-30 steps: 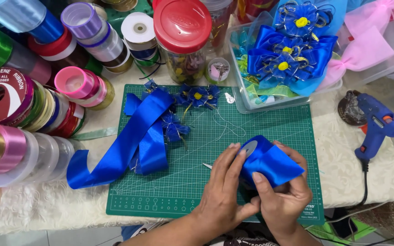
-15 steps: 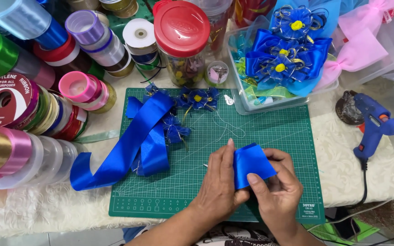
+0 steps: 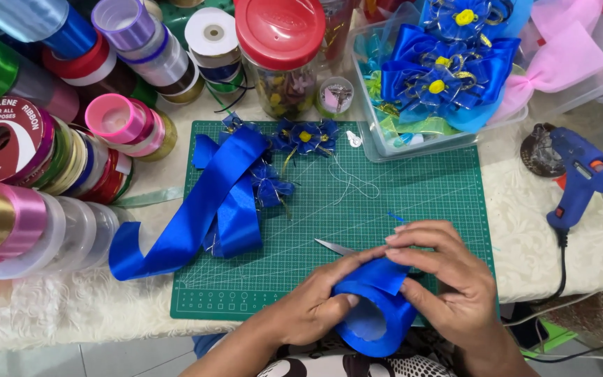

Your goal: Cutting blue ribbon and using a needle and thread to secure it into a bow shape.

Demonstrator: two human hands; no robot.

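Note:
My left hand [image 3: 315,304] and my right hand [image 3: 444,276] both grip a piece of wide blue satin ribbon [image 3: 378,307], curled into a loop at the near edge of the green cutting mat [image 3: 413,195]. The metal tip of scissors [image 3: 333,246] pokes out from under my left fingers. A long length of the same blue ribbon [image 3: 207,206] lies folded on the mat's left side. Small blue ribbon flowers with yellow centres [image 3: 306,135] rest at the mat's far edge.
Many ribbon spools [image 3: 57,139] crowd the left side. A red-lidded jar [image 3: 282,49] stands behind the mat. A clear plastic bin [image 3: 385,143] holds finished blue bows, with pink bows [image 3: 560,59] beside it. A blue glue gun [image 3: 581,181] sits at the right.
The ribbon piece was held flat between my hands above the mat; now it is curled into a loop and my hands have dropped slightly nearer to me. The scissor tip shows again.

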